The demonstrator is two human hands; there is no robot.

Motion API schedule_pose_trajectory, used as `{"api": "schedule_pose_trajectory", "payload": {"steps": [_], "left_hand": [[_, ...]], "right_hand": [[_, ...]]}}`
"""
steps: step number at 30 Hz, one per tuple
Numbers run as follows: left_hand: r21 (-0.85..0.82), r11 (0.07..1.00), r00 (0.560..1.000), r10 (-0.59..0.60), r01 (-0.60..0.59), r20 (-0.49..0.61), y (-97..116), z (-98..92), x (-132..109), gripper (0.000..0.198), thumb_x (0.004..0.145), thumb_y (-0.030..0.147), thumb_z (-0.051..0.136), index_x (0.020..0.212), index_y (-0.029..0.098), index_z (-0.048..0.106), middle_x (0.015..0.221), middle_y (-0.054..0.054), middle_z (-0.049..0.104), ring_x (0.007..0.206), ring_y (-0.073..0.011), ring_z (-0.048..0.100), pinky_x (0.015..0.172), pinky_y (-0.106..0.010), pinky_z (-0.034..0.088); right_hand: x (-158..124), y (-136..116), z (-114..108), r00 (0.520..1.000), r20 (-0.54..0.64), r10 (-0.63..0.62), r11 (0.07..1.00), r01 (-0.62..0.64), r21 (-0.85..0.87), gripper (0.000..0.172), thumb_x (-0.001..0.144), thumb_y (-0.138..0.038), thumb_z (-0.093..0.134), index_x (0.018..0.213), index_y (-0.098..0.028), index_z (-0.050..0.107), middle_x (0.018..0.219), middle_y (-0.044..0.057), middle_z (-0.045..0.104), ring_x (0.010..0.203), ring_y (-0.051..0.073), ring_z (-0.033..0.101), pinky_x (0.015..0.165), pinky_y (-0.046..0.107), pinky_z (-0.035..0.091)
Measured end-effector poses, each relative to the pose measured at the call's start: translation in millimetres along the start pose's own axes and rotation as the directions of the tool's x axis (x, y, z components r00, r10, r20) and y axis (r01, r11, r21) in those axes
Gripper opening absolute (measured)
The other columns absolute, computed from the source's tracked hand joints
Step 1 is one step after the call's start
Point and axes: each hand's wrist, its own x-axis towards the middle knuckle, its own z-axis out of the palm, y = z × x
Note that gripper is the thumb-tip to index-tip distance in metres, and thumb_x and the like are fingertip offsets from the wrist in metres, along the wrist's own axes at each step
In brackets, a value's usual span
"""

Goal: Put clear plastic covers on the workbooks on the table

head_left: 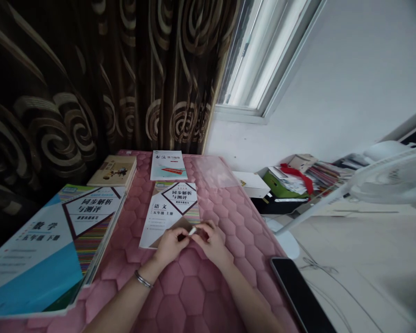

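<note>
Both my hands meet over the near edge of a workbook with a white, brown and striped cover. Between the fingertips is a small white cylinder-like piece, too small to name. My right hand pinches it with thumb and index finger. My left hand, with a silver bracelet at the wrist, is closed in a pinch at the piece's left end. Farther back lies a thin white calligraphy booklet with a red picture. The workbook lies flat on the pink quilted cover.
At the left lies a stack of workbooks, with a tan book behind it. A clear plastic sheet lies at the back right. A black phone or tablet sits at the right edge. Beyond stand a white box and a fan.
</note>
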Motion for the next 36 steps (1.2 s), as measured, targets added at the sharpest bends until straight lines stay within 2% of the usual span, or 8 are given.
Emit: {"api": "schedule_pose_trajectory", "payload": {"steps": [6, 11, 14, 17, 20, 24, 31, 36], "left_hand": [[0.029, 0.999, 0.999, -0.028, 0.027, 0.020, 3, 1.2, 1, 0.015, 0.080, 0.024, 0.058, 0.075, 0.020, 0.071, 0.073, 0.001, 0.073, 0.066, -0.0122, 0.063, 0.065, -0.021, 0.043], [0.040, 0.997, 0.987, 0.061, -0.068, 0.150, 3, -7.8, -2, 0.012, 0.080, 0.026, 0.063, 0.084, 0.021, 0.072, 0.088, -0.002, 0.074, 0.081, -0.0149, 0.067, 0.078, -0.024, 0.049], [0.262, 0.957, 0.968, 0.057, -0.122, 0.246, 3, -24.5, -14, 0.026, 0.080, 0.031, 0.065, 0.105, 0.024, 0.071, 0.122, -0.006, 0.067, 0.116, -0.0225, 0.058, 0.103, -0.038, 0.041], [0.574, 0.818, 0.974, -0.097, -0.039, 0.204, 1, -41.1, -32, 0.050, 0.085, 0.033, 0.059, 0.134, 0.031, 0.054, 0.153, -0.006, 0.038, 0.142, -0.0325, 0.029, 0.115, -0.056, 0.019], [0.697, 0.717, 0.970, -0.182, 0.020, 0.159, -1, -48.4, -44, 0.061, 0.089, 0.036, 0.052, 0.147, 0.035, 0.032, 0.160, -0.005, 0.017, 0.146, -0.0336, 0.014, 0.115, -0.059, 0.012], [0.715, 0.698, 0.974, -0.184, 0.034, 0.134, -1, -47.2, -48, 0.060, 0.091, 0.040, 0.046, 0.148, 0.034, 0.029, 0.160, -0.005, 0.016, 0.147, -0.0328, 0.013, 0.116, -0.058, 0.009], [0.680, 0.686, 0.965, -0.215, 0.259, -0.151, -14, -51.5, -47, 0.043, 0.093, 0.026, 0.039, 0.132, 0.035, 0.056, 0.151, -0.006, 0.041, 0.139, -0.0312, 0.033, 0.105, -0.051, 0.035], [0.439, 0.765, 0.882, -0.409, 0.471, -0.232, -19, -80.9, -5, 0.034, 0.084, 0.012, 0.047, 0.110, 0.017, 0.068, 0.117, -0.015, 0.066, 0.113, -0.0256, 0.057, 0.097, -0.038, 0.042]], "right_hand": [[5, 1, 4, 0.997, 0.080, 0.019, 1.000, -0.018, -0.012, 0.019, 0.082, -0.033, 0.056, 0.072, -0.021, 0.067, 0.072, 0.001, 0.065, 0.068, 0.015, 0.060, 0.066, 0.025, 0.047], [3, -2, -20, 0.962, 0.259, -0.085, 0.973, 0.136, -0.186, 0.020, 0.088, -0.024, 0.051, 0.083, -0.023, 0.071, 0.083, 0.002, 0.071, 0.078, 0.016, 0.064, 0.075, 0.028, 0.049], [-9, -3, -42, 0.877, 0.460, -0.139, 0.885, 0.318, -0.339, 0.026, 0.090, -0.018, 0.048, 0.094, -0.026, 0.073, 0.098, 0.002, 0.073, 0.093, 0.017, 0.063, 0.087, 0.032, 0.047], [-28, -4, -52, 0.839, 0.525, -0.140, 0.784, 0.418, -0.459, 0.029, 0.092, -0.022, 0.050, 0.113, -0.027, 0.069, 0.120, 0.002, 0.068, 0.112, 0.020, 0.056, 0.097, 0.037, 0.043], [-43, -13, -40, 0.904, 0.422, -0.061, 0.709, 0.337, -0.619, 0.027, 0.093, -0.031, 0.052, 0.114, -0.025, 0.069, 0.124, 0.004, 0.066, 0.115, 0.024, 0.054, 0.096, 0.040, 0.042], [-44, -31, -4, 0.976, 0.210, 0.057, 0.626, 0.129, -0.769, 0.027, 0.091, -0.039, 0.055, 0.099, -0.019, 0.072, 0.113, 0.011, 0.068, 0.106, 0.028, 0.056, 0.086, 0.041, 0.043], [-39, -25, 9, 0.975, 0.025, 0.222, 0.610, -0.119, -0.783, 0.021, 0.092, -0.034, 0.051, 0.084, -0.021, 0.065, 0.100, 0.009, 0.062, 0.094, 0.024, 0.058, 0.077, 0.033, 0.043], [-35, -20, 4, 0.971, 0.067, 0.231, 0.685, -0.114, -0.719, 0.035, 0.088, -0.026, 0.050, 0.122, -0.027, 0.060, 0.107, 0.008, 0.061, 0.100, 0.024, 0.060, 0.082, 0.033, 0.044]]}}
